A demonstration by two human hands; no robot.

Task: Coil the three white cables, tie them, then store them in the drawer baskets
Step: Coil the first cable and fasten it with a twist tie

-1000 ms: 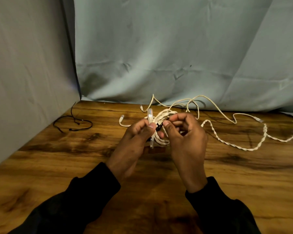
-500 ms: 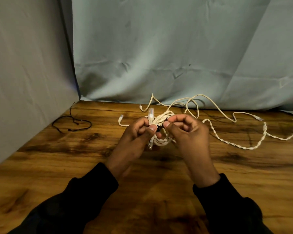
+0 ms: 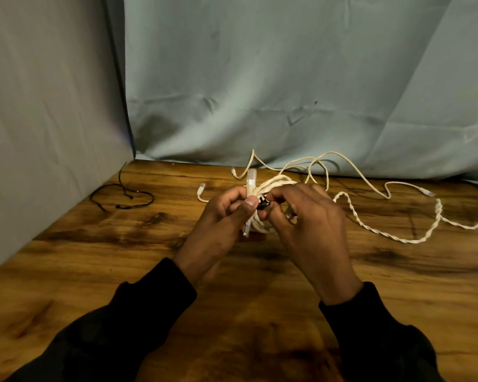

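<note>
Both hands are working the same bundle above the wooden table (image 3: 122,271): the left hand (image 3: 218,224) is gripping the coiled white cable (image 3: 271,186), thumb pressing near its clear plug (image 3: 251,179), while the right hand (image 3: 309,224) is pinching a small black tie (image 3: 262,202) against the coil. Other white cables (image 3: 370,224) are lying loose and partly twisted behind, near the grey backdrop cloth (image 3: 287,78). A thin black cord (image 3: 122,194) is sitting far left.

Two bare hands in long black sleeves

The left hand (image 3: 218,230) and right hand (image 3: 312,232) wear no gloves, rings or watch. Each forearm is covered by a plain black sleeve (image 3: 138,312) of soft, loose fabric, ending in a cuff at the wrist.
</note>
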